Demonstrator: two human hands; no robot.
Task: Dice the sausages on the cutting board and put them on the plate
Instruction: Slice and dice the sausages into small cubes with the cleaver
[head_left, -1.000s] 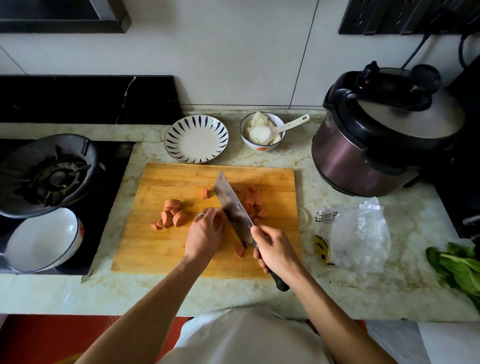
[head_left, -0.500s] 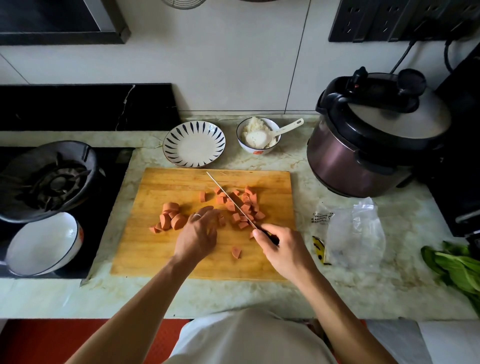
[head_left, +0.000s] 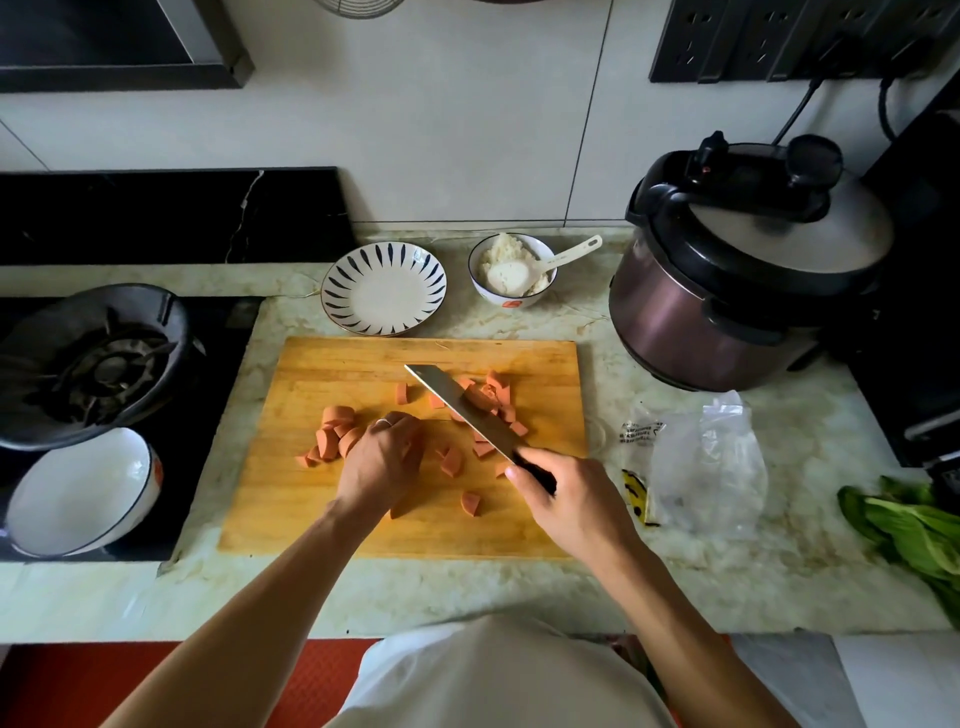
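On the pale marbled stone tabletop (head_left: 519, 582) my rectangular wooden cutting board (head_left: 363, 525) carries all the work so far. Most of the pink sausage is already in pieces: a heap of small dice (head_left: 493, 400) lies at the far right of the board, partly behind the blade, with a few strays (head_left: 470, 503) scattered toward me. At the left sits a cluster of thicker half-round slices (head_left: 332, 434) that I judge are not yet diced. The round white plate with dark blue radial strokes (head_left: 337, 270), just beyond the board's far edge, has no sausage on it, so by my reckoning the cutting is well over halfway and the whole transfer is left.

My right hand (head_left: 569, 501) is closed round the dark handle of the broad steel cleaver (head_left: 462, 410), whose blade slants across the board over the diced heap. My left hand (head_left: 382, 462), a ring on one finger, is curled knuckles-up on the board between the two groups; I cannot tell whether its fingers pin a piece beneath them.

As for writing, the crumpled clear plastic bag (head_left: 706, 467) to the right of the board has a small printed label with dark lettering, too small for me to read. The white bowl of rice (head_left: 511, 299) carries a red mark near its base, also illegible.
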